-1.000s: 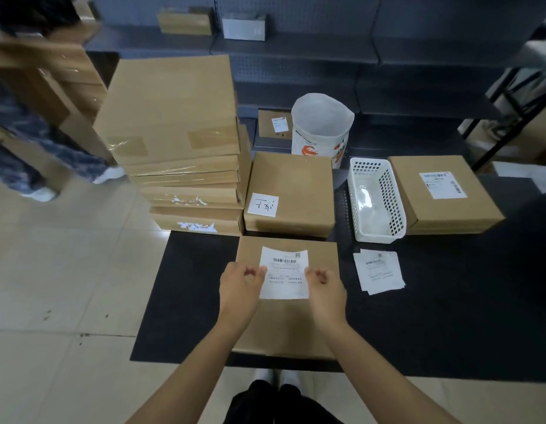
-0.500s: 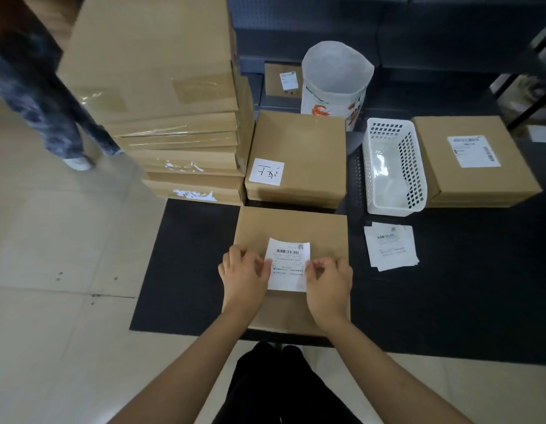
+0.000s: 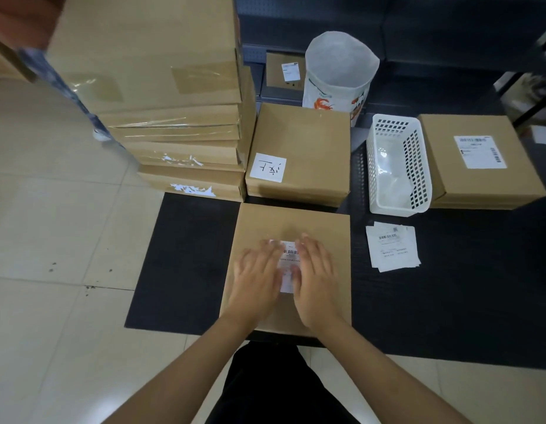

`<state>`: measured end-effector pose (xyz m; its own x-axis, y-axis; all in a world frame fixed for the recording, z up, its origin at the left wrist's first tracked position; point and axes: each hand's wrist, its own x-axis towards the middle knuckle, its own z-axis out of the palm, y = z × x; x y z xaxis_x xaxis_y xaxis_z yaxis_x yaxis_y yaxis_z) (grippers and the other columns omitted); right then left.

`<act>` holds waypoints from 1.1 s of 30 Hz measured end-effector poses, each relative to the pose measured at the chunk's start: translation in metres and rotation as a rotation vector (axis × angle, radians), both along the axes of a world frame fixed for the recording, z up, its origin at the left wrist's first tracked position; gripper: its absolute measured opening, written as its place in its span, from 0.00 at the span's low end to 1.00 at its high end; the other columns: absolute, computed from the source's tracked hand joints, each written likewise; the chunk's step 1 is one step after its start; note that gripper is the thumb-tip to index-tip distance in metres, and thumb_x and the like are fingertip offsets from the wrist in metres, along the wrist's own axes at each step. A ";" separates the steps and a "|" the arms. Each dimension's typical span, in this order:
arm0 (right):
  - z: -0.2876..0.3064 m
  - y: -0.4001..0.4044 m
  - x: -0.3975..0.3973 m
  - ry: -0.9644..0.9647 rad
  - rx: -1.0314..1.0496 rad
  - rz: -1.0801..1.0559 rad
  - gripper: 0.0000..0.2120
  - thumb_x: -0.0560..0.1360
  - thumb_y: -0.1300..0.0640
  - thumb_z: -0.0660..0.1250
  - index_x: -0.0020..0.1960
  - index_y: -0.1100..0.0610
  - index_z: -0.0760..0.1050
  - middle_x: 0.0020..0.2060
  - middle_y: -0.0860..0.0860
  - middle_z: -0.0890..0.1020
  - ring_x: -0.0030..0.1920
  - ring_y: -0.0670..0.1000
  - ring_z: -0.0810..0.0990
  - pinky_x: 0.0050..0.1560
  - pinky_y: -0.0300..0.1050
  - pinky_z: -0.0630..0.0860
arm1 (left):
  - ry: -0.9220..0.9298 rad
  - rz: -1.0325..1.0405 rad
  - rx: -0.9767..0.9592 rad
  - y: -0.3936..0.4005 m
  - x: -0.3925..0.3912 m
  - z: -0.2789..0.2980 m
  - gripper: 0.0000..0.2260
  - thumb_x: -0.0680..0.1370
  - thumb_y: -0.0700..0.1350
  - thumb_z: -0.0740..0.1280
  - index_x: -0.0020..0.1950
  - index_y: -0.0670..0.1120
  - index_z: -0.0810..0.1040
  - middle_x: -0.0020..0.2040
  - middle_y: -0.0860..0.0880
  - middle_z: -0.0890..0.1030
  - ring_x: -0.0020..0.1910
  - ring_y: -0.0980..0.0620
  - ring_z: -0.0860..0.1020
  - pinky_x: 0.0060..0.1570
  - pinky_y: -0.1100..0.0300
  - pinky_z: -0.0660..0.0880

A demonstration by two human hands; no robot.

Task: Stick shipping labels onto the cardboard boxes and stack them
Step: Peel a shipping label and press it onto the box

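The shipping label [image 3: 289, 264] lies flat on top of the cardboard box [image 3: 291, 223] at the near edge of the black mat [image 3: 186, 258], toward its left corner. A second ago both hands pinched the label by its side edges above the box; now it is down on the lid. The left hand [image 3: 255, 278] and right hand [image 3: 315, 275] lie on it with straight, spread fingers, pressing, and hold nothing. Both hands are motion-blurred. The label is white with a barcode near its far end; only a narrow strip shows between the hands. The box is plain brown, flat and square.

Just right of the box lies a small pile of loose labels [image 3: 392, 247]. Behind it sits a box with a handwritten white note [image 3: 299, 154], flanked on the left by a tall stack of boxes [image 3: 173, 117]. A white plastic basket [image 3: 397, 166] stands to the right, then an already labelled box [image 3: 479, 160] toward the far right.
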<state>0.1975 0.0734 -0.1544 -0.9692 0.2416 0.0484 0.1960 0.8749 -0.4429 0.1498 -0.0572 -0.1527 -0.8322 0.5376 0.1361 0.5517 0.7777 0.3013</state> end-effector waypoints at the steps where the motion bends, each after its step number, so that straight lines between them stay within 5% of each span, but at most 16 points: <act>1: -0.002 -0.001 -0.001 -0.033 0.029 0.084 0.25 0.80 0.52 0.51 0.76 0.57 0.61 0.76 0.52 0.61 0.77 0.54 0.54 0.76 0.55 0.53 | -0.030 -0.074 -0.031 0.001 -0.001 -0.002 0.20 0.82 0.49 0.51 0.71 0.44 0.68 0.70 0.47 0.72 0.71 0.49 0.68 0.69 0.50 0.58; 6: -0.010 0.003 -0.001 -0.176 0.070 0.206 0.30 0.79 0.47 0.43 0.79 0.54 0.47 0.79 0.49 0.48 0.78 0.51 0.38 0.75 0.55 0.38 | -0.172 -0.220 -0.139 -0.010 -0.006 -0.019 0.27 0.84 0.56 0.39 0.77 0.43 0.53 0.78 0.46 0.58 0.77 0.52 0.48 0.73 0.50 0.47; 11: -0.018 0.007 0.000 -0.209 0.126 0.239 0.30 0.80 0.45 0.43 0.79 0.55 0.45 0.79 0.50 0.48 0.78 0.52 0.41 0.75 0.56 0.41 | -0.172 -0.233 -0.168 -0.015 -0.009 -0.023 0.26 0.83 0.57 0.38 0.78 0.45 0.48 0.78 0.47 0.55 0.78 0.54 0.48 0.72 0.51 0.50; 15: -0.013 0.009 -0.001 -0.206 0.141 0.213 0.29 0.83 0.45 0.36 0.78 0.57 0.53 0.77 0.51 0.55 0.78 0.53 0.49 0.74 0.55 0.44 | -0.169 -0.206 -0.116 -0.020 -0.015 -0.023 0.25 0.83 0.56 0.39 0.79 0.49 0.43 0.78 0.50 0.53 0.77 0.56 0.48 0.72 0.50 0.49; 28: -0.020 0.010 0.006 -0.163 0.150 -0.009 0.28 0.83 0.46 0.40 0.77 0.59 0.57 0.76 0.53 0.61 0.77 0.51 0.53 0.75 0.54 0.44 | -0.181 -0.085 -0.149 -0.021 -0.014 -0.031 0.25 0.84 0.52 0.40 0.77 0.41 0.55 0.78 0.46 0.56 0.77 0.49 0.53 0.74 0.53 0.49; 33: -0.021 0.010 0.008 -0.123 0.064 -0.027 0.29 0.82 0.46 0.42 0.78 0.60 0.50 0.78 0.55 0.52 0.78 0.52 0.45 0.76 0.51 0.41 | -0.147 -0.066 -0.124 -0.024 -0.012 -0.026 0.26 0.84 0.54 0.41 0.78 0.41 0.53 0.79 0.46 0.51 0.78 0.48 0.48 0.75 0.54 0.44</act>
<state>0.2059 0.0834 -0.1759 -0.9618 0.2683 -0.0540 0.2695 0.8941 -0.3577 0.1378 -0.0817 -0.1790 -0.8007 0.5965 -0.0552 0.5596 0.7777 0.2866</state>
